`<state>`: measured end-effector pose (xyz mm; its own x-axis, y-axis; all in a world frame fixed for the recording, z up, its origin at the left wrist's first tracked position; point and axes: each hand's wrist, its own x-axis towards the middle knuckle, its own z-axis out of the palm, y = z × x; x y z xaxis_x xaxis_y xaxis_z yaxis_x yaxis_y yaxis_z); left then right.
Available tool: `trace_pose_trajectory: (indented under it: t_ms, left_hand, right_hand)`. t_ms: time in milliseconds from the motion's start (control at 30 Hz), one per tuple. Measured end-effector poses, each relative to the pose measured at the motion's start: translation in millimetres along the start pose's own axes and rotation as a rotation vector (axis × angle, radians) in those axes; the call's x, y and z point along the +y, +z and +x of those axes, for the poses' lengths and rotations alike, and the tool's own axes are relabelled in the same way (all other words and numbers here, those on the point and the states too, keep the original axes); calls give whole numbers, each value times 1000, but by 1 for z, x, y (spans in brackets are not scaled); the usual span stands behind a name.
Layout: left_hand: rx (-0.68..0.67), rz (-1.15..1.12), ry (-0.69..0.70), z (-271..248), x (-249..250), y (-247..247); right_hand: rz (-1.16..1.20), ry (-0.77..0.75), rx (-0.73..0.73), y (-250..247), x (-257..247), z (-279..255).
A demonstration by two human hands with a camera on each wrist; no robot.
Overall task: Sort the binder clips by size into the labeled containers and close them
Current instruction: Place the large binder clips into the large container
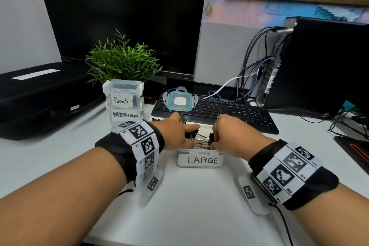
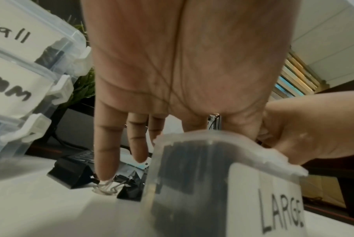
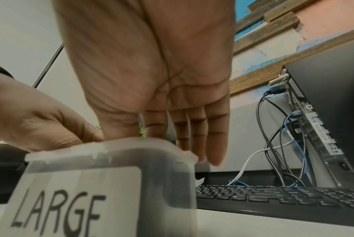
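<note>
Centre of the head view, just below mid-frame: the clear plastic container labelled LARGE [image 1: 200,158] is sitting open on the white desk [image 1: 195,201], filling with black binder clips with silver wire handles [image 1: 199,142]. Both hands are working at its mouth. Judging by this, the large clips are being packed down; the small and medium stages look finished.

The left hand [image 1: 177,132] is reaching over the container's left rim, forefinger extended across the opening, other fingers straight. In the left wrist view its little finger [image 2: 106,154] is touching the wire handle of a loose black binder clip on the desk [image 2: 70,174], lying just beside the container's wall. The hand is spread, gripping nothing that I can see.

The right hand [image 1: 229,136] is hanging over the right rim. In the head view its fingers look bent down into the clips; the right wrist view shows them fairly straight past the rim. Whether it is pinching a clip, I cannot tell.

Next move probably calls for dropping the stray clips in, then fetching the teal-rimmed clear lid [image 1: 179,100], resting on the black keyboard [image 1: 229,112] above centre.

Left of centre, the lidded clear box labelled Small [image 1: 122,96] is stacked on the clear box labelled MEDIUM [image 1: 125,115], before a green potted plant [image 1: 121,60].
</note>
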<state>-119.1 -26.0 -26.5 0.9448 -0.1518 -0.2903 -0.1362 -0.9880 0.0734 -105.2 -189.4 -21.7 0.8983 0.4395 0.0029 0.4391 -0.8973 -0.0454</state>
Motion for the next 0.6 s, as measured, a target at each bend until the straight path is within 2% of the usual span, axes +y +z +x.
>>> trace_pose_trajectory:
  t_ms: [167, 267, 400, 600]
  left_hand:
    - [66, -15, -15, -2, 0, 0]
    - [50, 48, -6, -2, 0, 1]
    - [30, 123, -7, -2, 2, 2]
    - [92, 82, 6, -5, 5, -1]
  right_hand:
    - [45, 31, -11, -1, 4, 1]
    - [124, 34, -6, 0, 9, 2]
    - [97, -6, -37, 1, 12, 2]
    - [51, -36, -59, -1, 11, 0]
